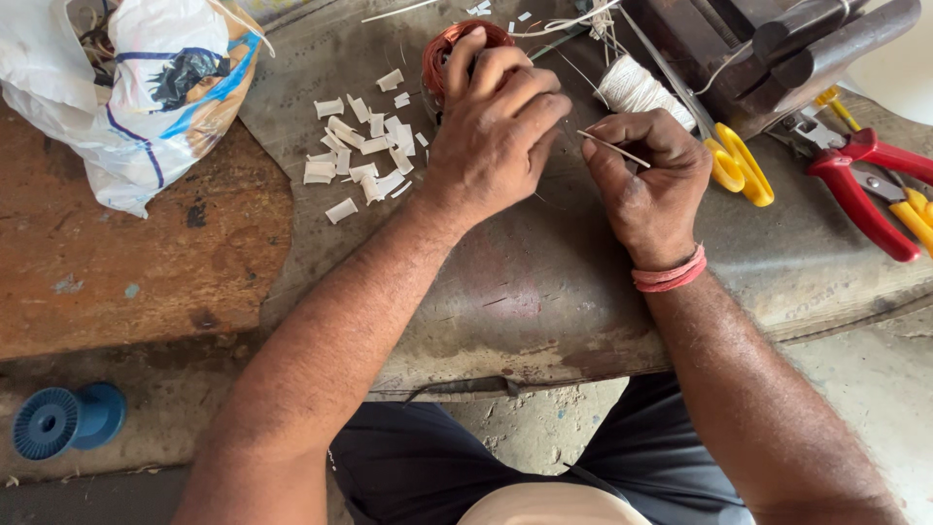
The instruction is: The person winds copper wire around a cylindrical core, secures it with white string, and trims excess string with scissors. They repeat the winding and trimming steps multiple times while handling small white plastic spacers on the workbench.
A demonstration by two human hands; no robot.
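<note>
My left hand (496, 126) rests on top of a coil of copper wire (445, 49) at the back of the worn metal work surface (544, 282), fingers curled over it. My right hand (649, 175) is closed just beside it, pinching a thin pale stick or needle (614, 148) between thumb and fingers, its tip pointing toward the left hand. A red band (671, 276) circles my right wrist. Whether a thread runs from the needle is too fine to tell.
Several small white paper slips (360, 146) lie left of the coil. A spool of white thread (637, 89), yellow-handled scissors (739, 163) and red-handled pliers (870, 190) lie to the right, by dark metal parts (777, 44). A plastic bag (146, 83) sits far left; a blue spool (66, 420) lies on the floor.
</note>
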